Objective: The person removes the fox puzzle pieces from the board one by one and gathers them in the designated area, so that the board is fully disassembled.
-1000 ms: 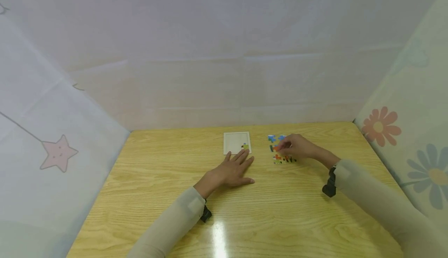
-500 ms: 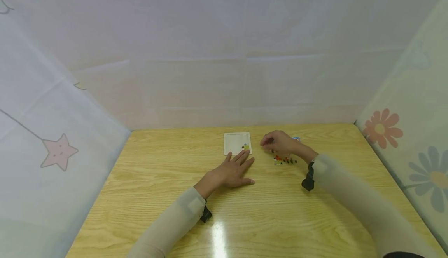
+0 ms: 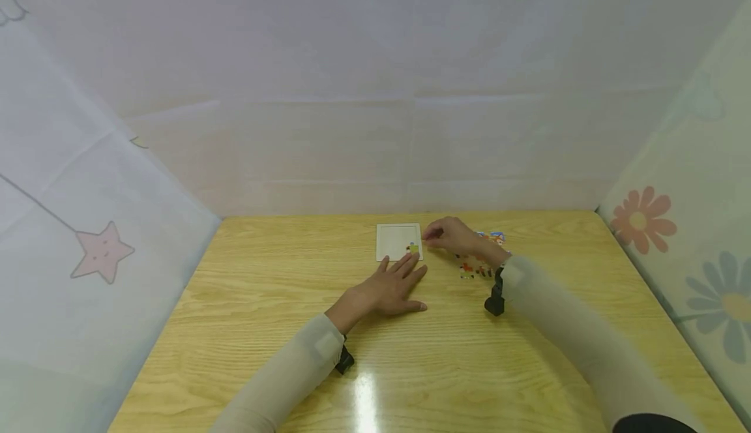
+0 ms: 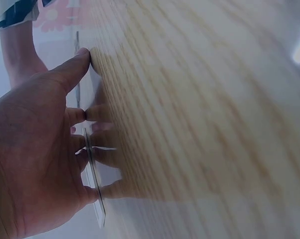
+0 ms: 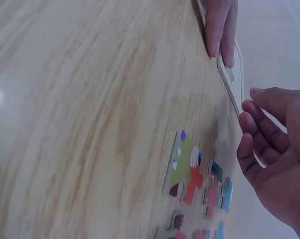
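My left hand (image 3: 392, 288) lies palm down with fingers spread, its fingertips on the near edge of a pale square puzzle tray (image 3: 388, 242). A small green and white puzzle piece (image 3: 413, 248) sits in the tray's near right corner. Just off the tray's right edge is my right hand (image 3: 457, 236). In the right wrist view its thumb and index fingertips (image 5: 247, 104) come close together and the other fingers curl; no thing shows between them. Below that hand lie several colourful puzzle pieces (image 5: 182, 169), partly hidden by it in the head view.
The pieces rest on a wood-grain table (image 3: 270, 276) that meets a pale cloth wall (image 3: 317, 159) at its back edge. Printed cloth with flowers (image 3: 642, 220) hangs along the right side. Each wrist carries a small black camera (image 3: 495, 297).
My right hand has moved left from above the loose puzzle pieces to the tray's right edge, uncovering some pieces on the right. The left hand has stayed in place.
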### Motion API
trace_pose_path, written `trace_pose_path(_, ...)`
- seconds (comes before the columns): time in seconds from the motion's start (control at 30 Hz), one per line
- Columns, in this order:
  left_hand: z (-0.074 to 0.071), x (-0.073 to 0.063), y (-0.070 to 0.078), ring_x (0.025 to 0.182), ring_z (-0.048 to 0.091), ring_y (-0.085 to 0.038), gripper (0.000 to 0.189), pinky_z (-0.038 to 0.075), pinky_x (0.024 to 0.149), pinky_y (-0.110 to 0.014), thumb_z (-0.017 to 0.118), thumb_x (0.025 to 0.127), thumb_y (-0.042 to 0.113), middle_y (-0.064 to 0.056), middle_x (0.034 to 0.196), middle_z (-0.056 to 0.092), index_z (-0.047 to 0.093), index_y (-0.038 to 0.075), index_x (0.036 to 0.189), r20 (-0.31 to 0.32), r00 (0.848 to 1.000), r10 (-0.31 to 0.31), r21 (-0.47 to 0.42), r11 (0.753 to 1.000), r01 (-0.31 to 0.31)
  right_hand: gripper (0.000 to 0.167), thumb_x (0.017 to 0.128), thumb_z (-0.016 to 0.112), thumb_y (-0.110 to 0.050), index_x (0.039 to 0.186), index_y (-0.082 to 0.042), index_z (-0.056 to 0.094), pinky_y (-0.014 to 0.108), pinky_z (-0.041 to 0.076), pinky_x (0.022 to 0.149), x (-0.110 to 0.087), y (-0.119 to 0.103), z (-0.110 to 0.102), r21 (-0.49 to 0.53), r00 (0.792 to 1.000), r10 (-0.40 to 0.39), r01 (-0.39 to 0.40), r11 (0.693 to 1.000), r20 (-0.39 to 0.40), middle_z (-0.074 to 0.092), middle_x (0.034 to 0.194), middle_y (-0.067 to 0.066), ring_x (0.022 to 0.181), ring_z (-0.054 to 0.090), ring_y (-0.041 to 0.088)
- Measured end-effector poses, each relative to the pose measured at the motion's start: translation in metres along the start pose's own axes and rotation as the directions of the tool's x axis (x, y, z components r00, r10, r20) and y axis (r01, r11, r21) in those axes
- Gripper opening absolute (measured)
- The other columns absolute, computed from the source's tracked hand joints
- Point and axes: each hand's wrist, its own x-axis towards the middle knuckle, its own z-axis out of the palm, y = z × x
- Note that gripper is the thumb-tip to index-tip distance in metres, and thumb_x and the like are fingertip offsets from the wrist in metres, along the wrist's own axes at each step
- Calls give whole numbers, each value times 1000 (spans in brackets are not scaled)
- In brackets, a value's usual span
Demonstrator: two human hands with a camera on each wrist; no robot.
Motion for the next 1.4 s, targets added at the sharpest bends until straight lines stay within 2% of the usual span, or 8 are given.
trace_pose_path(0.23,0,-2,1,165,2,-25,88,13,129,-63,43,105,70,-9,179,1,16,20,172,-5,1000,8,4,1000,-8,20,104,68,-4,120,3,75,46,59,96,9,-5,6,-21,999,-42,41,999,-10,75,116,15,109,71,29)
trace_pose_path(0.47,2,-2,0,165,1,-24,90,13,130,-62,42,104,72,-9,179,1,16,20,172,-6,1000,11,13,1000,-10,20,104,68,-5,121,2,75,47,57,100,14,-5,12,-1,1000,-22,22,1000,18,75,118,14,111,70,29)
trace_pose_path(0.63,1,-1,0,165,2,-25,90,12,130,-63,42,104,73,-10,179,2,16,20,172,-4,1000,8,17,1000,-8,20,104,68,-4,122,1,75,48,56,103,19,-6,14,-46,999,-25,27,999,38,74,118,14,113,69,30)
trace_pose_path(0.83,-3,-2,0,165,1,-25,89,12,129,-63,41,105,72,-9,179,0,15,20,172,2,1000,6,24,1000,-6,18,103,67,-1,118,0,76,45,57,97,21,-10,15,-86,998,-40,44,995,40,72,114,13,106,67,26)
trace_pose_path(1.4,-8,-14,-6,165,5,-26,82,15,130,-61,47,107,65,-8,179,7,23,18,171,-11,999,48,-30,998,-49,17,102,70,-5,117,-4,76,39,56,91,28,-6,17,-74,998,-15,19,997,55,71,110,8,100,66,20)
